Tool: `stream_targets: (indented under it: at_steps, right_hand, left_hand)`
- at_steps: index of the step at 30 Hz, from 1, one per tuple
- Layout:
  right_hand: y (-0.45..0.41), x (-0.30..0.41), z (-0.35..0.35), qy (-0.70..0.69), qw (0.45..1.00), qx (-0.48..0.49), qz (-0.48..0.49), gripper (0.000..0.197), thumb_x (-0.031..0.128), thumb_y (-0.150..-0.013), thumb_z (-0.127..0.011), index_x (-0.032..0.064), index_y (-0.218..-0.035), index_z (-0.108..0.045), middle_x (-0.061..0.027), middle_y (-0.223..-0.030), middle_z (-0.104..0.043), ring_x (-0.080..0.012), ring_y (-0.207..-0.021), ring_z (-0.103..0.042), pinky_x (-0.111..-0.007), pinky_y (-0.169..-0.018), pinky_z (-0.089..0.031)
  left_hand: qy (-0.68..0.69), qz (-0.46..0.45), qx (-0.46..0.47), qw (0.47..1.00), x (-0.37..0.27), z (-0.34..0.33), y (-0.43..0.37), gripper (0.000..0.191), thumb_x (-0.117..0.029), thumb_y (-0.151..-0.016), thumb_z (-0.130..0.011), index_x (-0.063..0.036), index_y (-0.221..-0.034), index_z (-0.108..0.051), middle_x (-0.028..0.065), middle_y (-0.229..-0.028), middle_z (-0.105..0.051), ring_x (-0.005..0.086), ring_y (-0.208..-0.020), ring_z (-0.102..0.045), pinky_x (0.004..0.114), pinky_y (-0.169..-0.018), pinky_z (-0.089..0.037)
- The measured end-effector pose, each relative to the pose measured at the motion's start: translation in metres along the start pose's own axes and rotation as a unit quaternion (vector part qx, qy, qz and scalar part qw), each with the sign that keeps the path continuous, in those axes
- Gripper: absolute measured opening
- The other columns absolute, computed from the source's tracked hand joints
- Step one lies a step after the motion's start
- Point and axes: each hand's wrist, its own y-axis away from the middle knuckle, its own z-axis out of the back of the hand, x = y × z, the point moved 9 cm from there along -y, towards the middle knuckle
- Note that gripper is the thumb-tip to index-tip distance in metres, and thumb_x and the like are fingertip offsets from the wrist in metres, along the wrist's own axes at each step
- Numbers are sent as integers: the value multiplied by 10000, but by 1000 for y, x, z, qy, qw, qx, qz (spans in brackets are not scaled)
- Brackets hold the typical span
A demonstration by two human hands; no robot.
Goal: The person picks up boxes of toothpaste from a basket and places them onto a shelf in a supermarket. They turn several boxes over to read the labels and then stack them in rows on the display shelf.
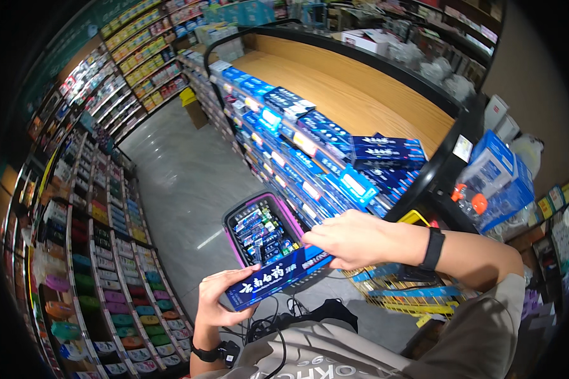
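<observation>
A long dark blue toothpaste box point(279, 279) is held level before my body, its printed side facing up. My left hand point(225, 293) grips its left end, thumb above and fingers beneath or behind. At its right end, my right hand point(346, 239) has its fingers on the box. Behind the box, a black basket with a pink rim point(287, 208) holds many small blue and green boxes. To the right of the basket, blue toothpaste boxes point(322, 128) line a shelf, and several dark blue boxes point(389, 151) lie stacked at its near end.
A wooden shelf top point(360, 99) with a black rail stands ahead on the right. A yellow wire basket point(408, 303) is below my right forearm. Shelves of packaged goods point(118, 265) line the left side of the grey floor aisle point(170, 170). A brown carton point(195, 111) stands farther along.
</observation>
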Motion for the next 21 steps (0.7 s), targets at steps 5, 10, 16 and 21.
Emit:
stream_targets:
  at_steps: [5,10,16,21]
  right_hand:
    - [-17,20,16,5,1000,3,12,624,324,-865,-930,79,-1356,-631,-110,-1113,-734,-343,-972,-804,-481,-743,-640]
    - [-23,47,15,4,1000,-5,7,535,454,-910,-917,75,-1226,-711,-104,-1010,-759,-370,-889,-799,-486,-697,-628]
    - [-38,56,17,-43,999,24,-22,579,555,-959,-888,56,-1195,-712,-118,-964,-772,-380,-883,-808,-489,-676,-618]
    - [-30,48,4,-40,998,35,-20,595,554,-963,-888,50,-1217,-702,-122,-988,-788,-381,-877,-814,-496,-682,-631]
  left_hand:
    - [26,31,-17,999,16,10,40,683,-81,-745,-937,46,-1397,-776,221,-1360,-837,359,-1194,-851,402,-1020,-668]
    - [20,85,-12,996,38,20,74,748,-154,-788,-992,7,-1477,-749,181,-1306,-858,320,-1107,-871,380,-979,-678]
    - [-16,103,0,995,52,33,97,658,-283,-749,-1066,9,-1285,-820,171,-1114,-873,308,-971,-876,367,-893,-674]
    - [-9,65,-11,998,45,17,91,613,-320,-771,-1056,-2,-1242,-827,141,-1092,-870,283,-945,-863,367,-855,-675]
